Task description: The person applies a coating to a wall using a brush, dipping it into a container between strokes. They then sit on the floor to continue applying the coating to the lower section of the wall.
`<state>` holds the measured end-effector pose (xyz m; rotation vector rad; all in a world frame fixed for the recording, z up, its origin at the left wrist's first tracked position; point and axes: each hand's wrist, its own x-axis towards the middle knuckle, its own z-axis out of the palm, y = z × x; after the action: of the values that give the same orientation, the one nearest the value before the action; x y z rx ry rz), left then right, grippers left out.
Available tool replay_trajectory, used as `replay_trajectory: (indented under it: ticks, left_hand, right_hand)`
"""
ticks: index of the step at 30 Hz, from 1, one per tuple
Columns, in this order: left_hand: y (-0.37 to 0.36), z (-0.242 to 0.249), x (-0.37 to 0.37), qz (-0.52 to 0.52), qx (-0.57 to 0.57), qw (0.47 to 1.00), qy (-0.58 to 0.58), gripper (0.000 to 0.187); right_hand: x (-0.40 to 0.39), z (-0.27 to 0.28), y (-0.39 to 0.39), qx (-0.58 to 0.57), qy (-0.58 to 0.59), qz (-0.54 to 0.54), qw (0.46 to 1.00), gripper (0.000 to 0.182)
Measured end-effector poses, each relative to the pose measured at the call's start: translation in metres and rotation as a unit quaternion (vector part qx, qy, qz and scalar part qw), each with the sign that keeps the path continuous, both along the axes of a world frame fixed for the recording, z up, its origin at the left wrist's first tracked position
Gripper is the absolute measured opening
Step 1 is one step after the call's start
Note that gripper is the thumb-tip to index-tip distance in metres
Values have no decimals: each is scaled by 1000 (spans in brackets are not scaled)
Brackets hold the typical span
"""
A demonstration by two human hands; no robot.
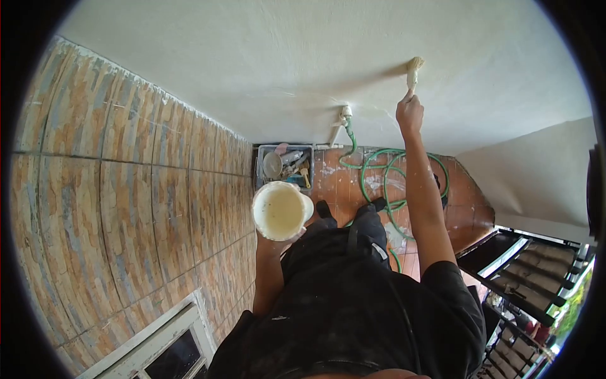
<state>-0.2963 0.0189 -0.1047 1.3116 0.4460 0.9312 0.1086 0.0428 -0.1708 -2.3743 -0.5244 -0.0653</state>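
Note:
My right hand (pixel 410 115) is stretched out with its fingers wrapped round the handle of a paintbrush (pixel 413 72). The brush points upward, and its cream-coated bristles are at the pale wall (pixel 252 63), beside a soft shadow. Closer to my body, my left hand (pixel 291 239) holds a white paint bucket (pixel 257 218) from below and the side. Cream-coloured paint (pixel 281 213) shows inside, with smears around the rim. Most of the left fingers are hidden by the bucket.
A grey crate (pixel 259 165) of tools stands in the corner. A green hose (pixel 361 183) runs from a wall tap (pixel 345 112) and coils over the paint-spotted tiled floor (pixel 470 208). Stone-patterned tiles (pixel 126 208) cover the left wall; a dark slatted railing (pixel 536 271) stands right.

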Motion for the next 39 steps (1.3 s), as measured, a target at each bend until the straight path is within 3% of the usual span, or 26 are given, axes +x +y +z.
replay_trajectory:
  ticks: [4,7,8,9,11,13,14,16,18,20,23,28,30,32,35,36,39]
  left_hand:
    - [-8,4,-4,4,-102,992,75,73]
    - [1,1,-4,12,-99,992,75,73]
    - [5,1,-1,9,-65,996,59,73]
    - [8,1,1,7,-33,999,43,74]
    - [13,0,5,1,-10,999,30,74]
    - [13,3,5,-5,-11,999,50,81]
    - [13,2,5,-6,-15,999,51,81]
    - [16,0,5,11,-25,995,91,84]
    - [20,-5,8,9,-33,995,91,84]
    - [24,-10,17,7,-47,995,93,84]
    - [28,-11,30,0,-93,992,90,82]
    - [33,0,63,-25,-35,994,102,82]
    - [34,0,76,-24,-20,997,71,83]
    - [37,-13,88,-30,59,998,15,82]
    - [32,-1,114,-48,26,998,3,77]
    - [28,-1,120,-50,24,998,9,77]
    - [17,-3,137,-48,49,993,100,74]
  right_hand:
    - [10,-33,-22,-86,75,20,993,49]
    - [34,-60,-17,-154,25,111,981,61]
    - [38,-31,-6,-131,120,77,981,58]
    - [22,33,-7,-86,151,60,983,60]
    - [6,95,-10,51,11,-1,999,65]
    - [-6,136,-13,256,0,-16,966,62]
    - [4,141,-13,297,15,19,955,64]
    - [18,122,-2,204,-135,15,970,61]
    - [11,81,10,175,-147,8,973,55]
    - [1,27,11,160,-100,-10,982,53]
    - [-13,-49,5,36,26,-9,999,52]
    - [1,-73,-20,-47,119,8,992,53]
    - [13,-41,-41,-93,142,91,981,58]
    - [22,-22,-61,-23,116,11,993,61]
    - [35,66,-73,149,71,-63,984,57]
    - [47,84,-74,168,3,-44,985,54]
    - [73,84,-59,169,-42,-14,985,49]
